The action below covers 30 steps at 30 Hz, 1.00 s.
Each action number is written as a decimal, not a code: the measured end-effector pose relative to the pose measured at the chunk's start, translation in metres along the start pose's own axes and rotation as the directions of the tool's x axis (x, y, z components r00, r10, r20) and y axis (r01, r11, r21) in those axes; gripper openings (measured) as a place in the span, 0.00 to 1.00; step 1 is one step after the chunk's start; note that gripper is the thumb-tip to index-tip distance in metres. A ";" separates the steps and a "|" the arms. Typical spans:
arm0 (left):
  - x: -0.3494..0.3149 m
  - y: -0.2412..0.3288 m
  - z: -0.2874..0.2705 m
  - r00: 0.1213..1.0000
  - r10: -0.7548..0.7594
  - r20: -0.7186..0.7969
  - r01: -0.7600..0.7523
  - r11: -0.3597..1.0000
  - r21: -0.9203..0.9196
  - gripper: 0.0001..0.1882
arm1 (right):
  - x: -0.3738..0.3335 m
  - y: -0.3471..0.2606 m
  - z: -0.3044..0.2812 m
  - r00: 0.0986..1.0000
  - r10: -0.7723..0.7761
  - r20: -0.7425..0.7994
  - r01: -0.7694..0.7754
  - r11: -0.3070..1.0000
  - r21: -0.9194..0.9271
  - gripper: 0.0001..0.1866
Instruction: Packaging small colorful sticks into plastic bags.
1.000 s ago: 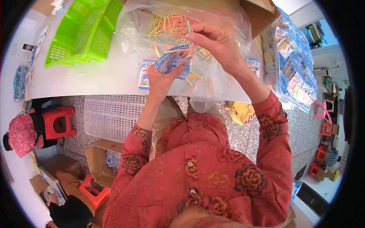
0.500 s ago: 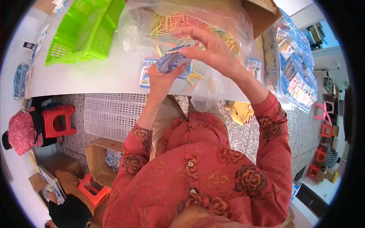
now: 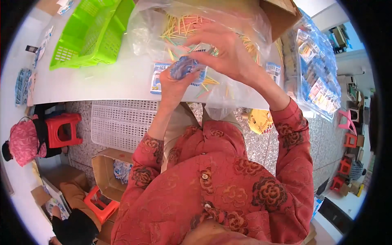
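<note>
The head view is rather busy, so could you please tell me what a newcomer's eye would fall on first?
Probably the bright green basket at upper left and the red flowered jacket filling the lower middle. Next, above centre, the left hand holds a blue-patterned packet, with loose pink and yellow sticks lying beyond it.

Pouch [image 3: 182, 69] is blue and white, sticks [image 3: 188, 23] are mostly pink and yellow with some green mixed in. Basket's [image 3: 102, 45] a super bright lime green, table's [image 3: 118, 83] just white. Jacket's [image 3: 232, 171] red with big dark brownish flowers, pants [image 3: 178, 124] kinda tan. Crate's [image 3: 122, 122] white with a grid pattern, floor's [image 3: 261, 147] speckled grey, box [image 3: 281, 16] is brown.
</note>
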<state>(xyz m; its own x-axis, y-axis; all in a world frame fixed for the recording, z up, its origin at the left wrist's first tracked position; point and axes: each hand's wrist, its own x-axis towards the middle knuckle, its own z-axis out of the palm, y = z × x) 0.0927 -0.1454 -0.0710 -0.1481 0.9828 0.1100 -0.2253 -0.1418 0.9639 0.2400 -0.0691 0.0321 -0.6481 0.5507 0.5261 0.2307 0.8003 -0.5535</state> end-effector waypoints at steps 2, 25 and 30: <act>0.000 0.000 0.001 1.000 0.005 0.017 -0.006 1.000 0.028 0.15 | 0.002 -0.004 0.000 0.996 -0.047 0.081 0.052 0.996 -0.068 0.07; -0.001 0.018 0.000 0.999 0.012 -0.051 -0.018 0.993 -0.116 0.22 | -0.020 0.030 -0.011 0.936 0.339 0.100 -0.348 0.836 0.424 0.12; -0.001 0.017 -0.010 0.998 0.021 -0.061 -0.028 0.992 -0.122 0.24 | -0.043 0.079 -0.007 0.830 0.535 0.158 -0.502 0.840 -0.205 0.14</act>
<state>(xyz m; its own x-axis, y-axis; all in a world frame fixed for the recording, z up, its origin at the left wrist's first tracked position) 0.0794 -0.1496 -0.0567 -0.2114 0.9706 0.1149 -0.3369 -0.1827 0.9236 0.2912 -0.0284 -0.0296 -0.5292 0.8476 0.0386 0.6681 0.4443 -0.5968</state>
